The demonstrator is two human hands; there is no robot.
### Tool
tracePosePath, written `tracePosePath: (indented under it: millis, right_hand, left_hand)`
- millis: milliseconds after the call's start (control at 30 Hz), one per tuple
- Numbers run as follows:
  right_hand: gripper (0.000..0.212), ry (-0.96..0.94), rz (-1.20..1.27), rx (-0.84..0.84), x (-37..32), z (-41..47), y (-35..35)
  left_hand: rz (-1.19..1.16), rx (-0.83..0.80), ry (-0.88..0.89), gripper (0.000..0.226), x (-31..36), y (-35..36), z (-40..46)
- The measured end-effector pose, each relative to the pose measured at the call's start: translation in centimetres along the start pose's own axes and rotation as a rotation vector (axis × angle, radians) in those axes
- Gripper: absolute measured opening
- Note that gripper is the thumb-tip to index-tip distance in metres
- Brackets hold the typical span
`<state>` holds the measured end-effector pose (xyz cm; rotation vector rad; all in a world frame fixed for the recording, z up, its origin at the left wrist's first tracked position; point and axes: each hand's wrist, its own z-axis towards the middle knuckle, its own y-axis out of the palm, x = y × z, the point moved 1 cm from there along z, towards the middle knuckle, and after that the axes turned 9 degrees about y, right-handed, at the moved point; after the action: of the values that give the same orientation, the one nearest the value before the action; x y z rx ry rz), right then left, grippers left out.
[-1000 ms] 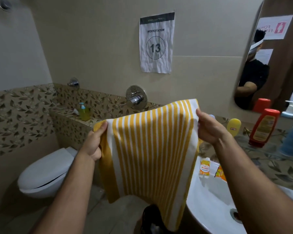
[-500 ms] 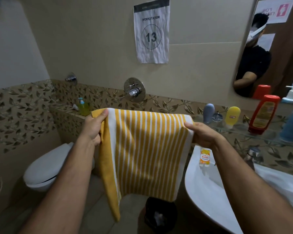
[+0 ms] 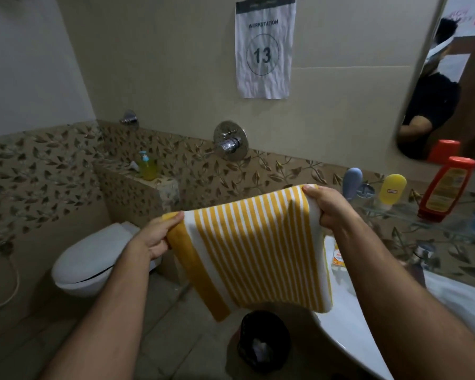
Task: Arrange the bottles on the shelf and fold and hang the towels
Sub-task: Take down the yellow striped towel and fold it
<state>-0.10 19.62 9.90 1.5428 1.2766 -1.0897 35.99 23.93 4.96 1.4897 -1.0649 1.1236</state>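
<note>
Toilet (image 3: pixel 93 259): sits low and well left of the left grip, lid down, out of the towel's way.
Green pump bottle (image 3: pixel 146 166): stands on the tiled ledge above and beyond the left grip, apart from the shelf group; judged not yet gathered with the rest.
Left hand (image 3: pixel 155 237): pinches the towel's upper left corner, thumb on top and fingers curled under, so that edge stays taut and level enough to fold.
Striped towel (image 3: pixel 255 248): yellow and white, stretched between the two grips and hanging below them, apparently doubled over; held in the air, probably because no flat surface lies near for folding.
Bin (image 3: pixel 263 341): dark, on the floor below the towel's hanging edge, not touching it.
Right hand (image 3: pixel 325 207): clamps the upper right corner, fingers wrapped round the bunched cloth, a little higher than the left grip, so the top edge slopes.
Sink (image 3: pixel 348 333): white basin under the right forearm, just beside the towel's lower right corner.
Glass shelf (image 3: pixel 412 219): right of the right grip, carrying a grey-blue bottle (image 3: pixel 352 182), a yellow bottle (image 3: pixel 392 189) and a red bottle (image 3: pixel 446 189), all standing cap-down in a row.
Stage: a fold in hand; hanging not yet done.
</note>
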Motion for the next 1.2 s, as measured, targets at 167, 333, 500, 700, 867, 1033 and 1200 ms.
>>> tracePosePath:
  millis: [167, 333, 500, 700, 867, 1033, 1200]
  right_hand:
    - [0.021, 0.032, 0.145, 0.05, -0.1, -0.3, -0.7]
    - [0.024, 0.04, 0.084, 0.053, -0.1, -0.3, -1.2]
    - [0.023, -0.02, 0.074, 0.034, -1.4, -0.4, -2.5]
    - [0.034, -0.012, -0.15, -0.098, -0.3, -0.9, -4.0]
    - [0.031, 0.032, -0.375, 0.058, 0.4, -0.1, -4.0]
    - [0.034, 0.115, -0.228, 0.037, -0.7, 0.0, -3.7]
    - [0.009, -0.026, -0.433, -0.008, -1.6, 0.5, -4.2]
  left_hand:
    - [-0.143, -0.021, 0.143, 0.037, 0.8, 1.3, 0.4]
    - [0.074, 0.059, 0.131, 0.018, -1.3, 2.8, 0.4]
    - [-0.009, 0.168, 0.169, 0.048, 1.1, 3.4, 1.3]
    - [0.008, 0.166, 0.259, 0.039, 4.2, 4.6, 1.8]
    - [0.033, 0.138, 0.307, 0.013, 4.8, 4.6, 1.5]
    - [-0.016, 0.144, 0.373, 0.01, 5.1, 4.8, 1.2]
    - [0.143, 0.167, 0.434, 0.004, 5.5, 3.3, 1.2]
